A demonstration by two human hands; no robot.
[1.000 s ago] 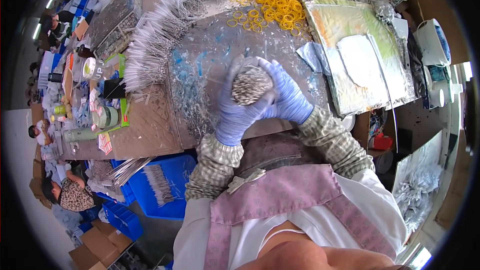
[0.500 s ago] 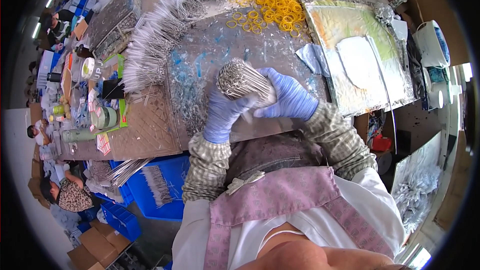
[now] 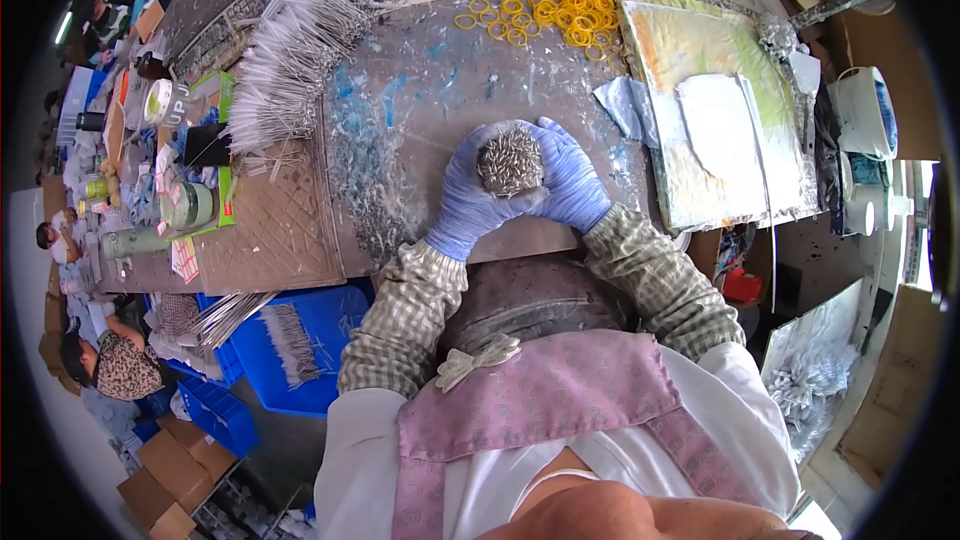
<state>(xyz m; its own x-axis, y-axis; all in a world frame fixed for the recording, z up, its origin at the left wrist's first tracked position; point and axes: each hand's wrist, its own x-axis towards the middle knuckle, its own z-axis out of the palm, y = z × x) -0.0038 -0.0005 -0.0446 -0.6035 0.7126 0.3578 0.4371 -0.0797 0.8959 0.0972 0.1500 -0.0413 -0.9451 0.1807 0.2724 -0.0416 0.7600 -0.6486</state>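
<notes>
Between my two gloved hands stands a round bundle of thin metal wire stems [image 3: 510, 162], its looped silvery ends facing up. My left hand [image 3: 468, 195], in a blue glove, wraps its left side. On the other side my right hand [image 3: 575, 180], gloved alike, cups the bundle with its fingers round the back. The lower part of the bundle is hidden by the hands. Below lies a dark paint-stained work board [image 3: 400, 120]. Along its far left edge runs a long row of white-bristled wire brushes [image 3: 285, 70].
Yellow rubber bands [image 3: 575, 0] lie heaped at the back. To the right are a blue cloth [image 3: 625, 108] and a stained panel with a white sheet [image 3: 712, 125]. A blue bin [image 3: 300, 390] stands below the table at left. Jars [image 3: 188, 207] crowd the left side.
The bundle has swung from tilted to upright, its wire ends now facing up. Both hands have closed in round it, the right one shifting inward.
</notes>
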